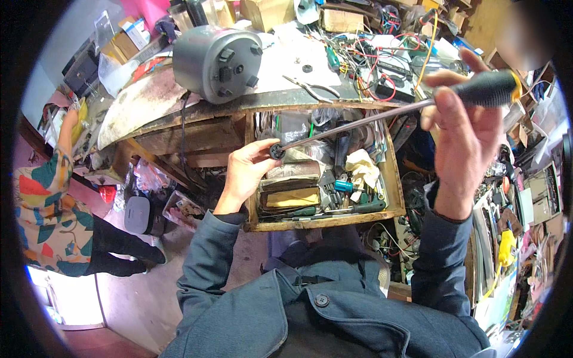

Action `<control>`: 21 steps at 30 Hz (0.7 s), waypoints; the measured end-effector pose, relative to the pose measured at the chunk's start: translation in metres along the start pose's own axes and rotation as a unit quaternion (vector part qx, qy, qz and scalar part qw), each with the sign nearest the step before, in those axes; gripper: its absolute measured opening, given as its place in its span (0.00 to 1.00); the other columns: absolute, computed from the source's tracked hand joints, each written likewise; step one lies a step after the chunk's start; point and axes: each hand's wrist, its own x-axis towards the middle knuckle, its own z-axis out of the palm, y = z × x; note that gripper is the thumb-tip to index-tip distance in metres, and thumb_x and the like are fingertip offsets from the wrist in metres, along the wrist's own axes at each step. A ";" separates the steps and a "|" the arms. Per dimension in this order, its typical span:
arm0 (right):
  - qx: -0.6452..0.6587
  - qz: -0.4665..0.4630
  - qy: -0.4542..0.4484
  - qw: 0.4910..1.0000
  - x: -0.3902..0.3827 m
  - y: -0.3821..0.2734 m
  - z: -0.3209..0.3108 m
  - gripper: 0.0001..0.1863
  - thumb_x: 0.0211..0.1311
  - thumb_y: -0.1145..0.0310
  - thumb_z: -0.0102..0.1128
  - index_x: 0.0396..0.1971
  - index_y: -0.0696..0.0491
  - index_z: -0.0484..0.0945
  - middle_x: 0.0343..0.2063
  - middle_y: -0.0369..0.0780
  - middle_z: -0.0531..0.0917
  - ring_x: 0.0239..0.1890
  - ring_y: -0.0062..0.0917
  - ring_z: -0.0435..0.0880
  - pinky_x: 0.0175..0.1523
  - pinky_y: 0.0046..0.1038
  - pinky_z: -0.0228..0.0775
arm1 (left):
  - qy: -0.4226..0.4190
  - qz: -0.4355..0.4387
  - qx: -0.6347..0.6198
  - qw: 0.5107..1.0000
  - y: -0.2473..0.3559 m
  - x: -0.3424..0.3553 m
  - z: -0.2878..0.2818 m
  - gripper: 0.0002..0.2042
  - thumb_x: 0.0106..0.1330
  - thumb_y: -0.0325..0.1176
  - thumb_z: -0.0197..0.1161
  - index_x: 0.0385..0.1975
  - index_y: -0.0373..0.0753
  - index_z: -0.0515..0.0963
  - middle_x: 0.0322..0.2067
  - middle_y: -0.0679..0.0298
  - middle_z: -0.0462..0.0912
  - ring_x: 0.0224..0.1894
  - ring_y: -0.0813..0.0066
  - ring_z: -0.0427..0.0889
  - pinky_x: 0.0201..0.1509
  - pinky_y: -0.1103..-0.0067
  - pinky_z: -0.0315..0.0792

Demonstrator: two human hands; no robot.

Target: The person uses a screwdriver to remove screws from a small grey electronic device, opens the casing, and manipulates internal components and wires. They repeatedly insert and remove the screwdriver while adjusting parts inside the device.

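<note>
Between the thumb and fingers of my left hand (246, 173) is a small round black part (277, 151), held up over the open drawer (328, 223). My right hand (462, 128) grips a long screwdriver (364, 124) with a black and yellow handle, its fingers slightly blurred. The shaft slants down to the left, and its tip meets the black part. On the bench beyond my left hand lies a dark grey appliance body (218, 62), tipped so its underside with several black feet faces me.
Pliers (311, 88) lie near the bench edge beside a tiny black ring (307, 68). Tangled wires (382, 65) crowd the bench at right. Tools, papers and a yellow packet (292, 197) fill the drawer. A person in a patterned shirt (51, 212) stands at left.
</note>
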 end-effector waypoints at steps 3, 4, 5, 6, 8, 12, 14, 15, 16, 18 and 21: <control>-0.038 0.057 -0.097 0.993 -0.010 0.010 0.026 0.26 0.72 0.76 0.66 0.66 0.61 0.71 0.44 0.48 0.89 0.29 0.17 0.84 0.34 0.19 0.79 | 0.002 -0.024 -0.075 0.997 0.003 -0.005 0.008 0.22 0.63 0.13 0.68 0.59 0.32 0.83 0.43 0.61 0.90 0.45 0.78 0.88 0.55 0.78 0.83; -0.030 0.071 -0.130 0.988 -0.015 0.017 0.030 0.21 0.72 0.77 0.65 0.62 0.60 0.73 0.44 0.47 0.90 0.29 0.17 0.84 0.35 0.19 0.79 | 0.008 -0.028 -0.075 0.997 0.004 -0.006 0.010 0.22 0.63 0.13 0.68 0.59 0.32 0.82 0.43 0.60 0.90 0.45 0.77 0.88 0.55 0.77 0.83; 0.011 0.132 -0.156 0.979 -0.023 0.019 0.037 0.18 0.70 0.78 0.69 0.57 0.58 0.78 0.40 0.39 0.89 0.34 0.16 0.85 0.38 0.18 0.79 | 0.010 -0.036 -0.091 0.995 0.007 -0.008 0.012 0.22 0.63 0.13 0.68 0.59 0.31 0.82 0.44 0.58 0.90 0.45 0.75 0.89 0.56 0.76 0.83; -0.010 0.117 -0.176 0.977 -0.030 0.026 0.044 0.12 0.71 0.77 0.68 0.51 0.59 0.81 0.36 0.37 0.88 0.33 0.17 0.84 0.39 0.20 0.79 | 0.009 -0.044 -0.108 0.993 0.012 -0.009 0.016 0.22 0.64 0.14 0.68 0.59 0.31 0.81 0.44 0.57 0.90 0.46 0.73 0.89 0.57 0.75 0.83; -0.095 0.046 -0.250 0.963 -0.039 0.041 0.049 0.06 0.72 0.74 0.68 0.44 0.58 0.82 0.28 0.41 0.85 0.28 0.23 0.83 0.36 0.25 0.76 | 0.012 -0.057 -0.138 0.989 0.014 -0.010 0.021 0.21 0.64 0.14 0.67 0.59 0.30 0.81 0.45 0.54 0.90 0.46 0.69 0.90 0.58 0.74 0.83; -0.161 0.056 -0.292 0.941 -0.052 0.043 0.053 0.05 0.74 0.71 0.65 0.39 0.56 0.79 0.25 0.44 0.82 0.26 0.35 0.83 0.33 0.33 0.74 | 0.014 -0.098 -0.216 0.971 0.012 -0.015 0.023 0.18 0.67 0.16 0.65 0.56 0.29 0.80 0.46 0.52 0.89 0.47 0.63 0.91 0.58 0.70 0.84; -0.167 0.038 -0.290 0.942 -0.055 0.046 0.056 0.05 0.74 0.71 0.65 0.38 0.56 0.78 0.24 0.44 0.82 0.25 0.36 0.83 0.33 0.34 0.74 | 0.010 -0.126 -0.258 0.958 0.009 -0.016 0.021 0.16 0.69 0.17 0.63 0.56 0.28 0.80 0.47 0.52 0.88 0.47 0.62 0.91 0.58 0.69 0.85; -0.172 0.058 -0.299 0.937 -0.056 0.043 0.055 0.06 0.75 0.71 0.64 0.39 0.56 0.77 0.26 0.45 0.81 0.27 0.37 0.83 0.34 0.34 0.74 | 0.009 -0.138 -0.275 0.951 0.007 -0.015 0.018 0.15 0.70 0.18 0.62 0.56 0.27 0.80 0.47 0.52 0.87 0.48 0.62 0.90 0.58 0.69 0.85; -0.178 0.046 -0.311 0.932 -0.056 0.039 0.055 0.06 0.75 0.71 0.64 0.40 0.57 0.78 0.28 0.44 0.84 0.31 0.33 0.85 0.37 0.32 0.77 | 0.008 -0.149 -0.292 0.945 0.005 -0.015 0.017 0.14 0.71 0.19 0.61 0.55 0.26 0.80 0.48 0.52 0.87 0.48 0.62 0.90 0.58 0.68 0.85; -0.192 0.023 -0.333 0.923 -0.056 0.033 0.054 0.06 0.77 0.72 0.63 0.41 0.60 0.81 0.34 0.42 0.89 0.37 0.26 0.90 0.43 0.28 0.82 | 0.024 -0.143 -0.268 0.952 0.008 -0.015 0.021 0.12 0.72 0.20 0.59 0.53 0.26 0.81 0.46 0.52 0.87 0.45 0.60 0.91 0.56 0.68 0.86; -0.208 0.000 -0.357 0.911 -0.054 0.027 0.060 0.05 0.73 0.73 0.66 0.40 0.60 0.81 0.35 0.44 0.89 0.37 0.31 0.91 0.44 0.30 0.83 | 0.037 -0.145 -0.244 0.958 0.008 -0.014 0.023 0.12 0.71 0.20 0.59 0.51 0.25 0.81 0.43 0.52 0.88 0.42 0.61 0.91 0.52 0.69 0.87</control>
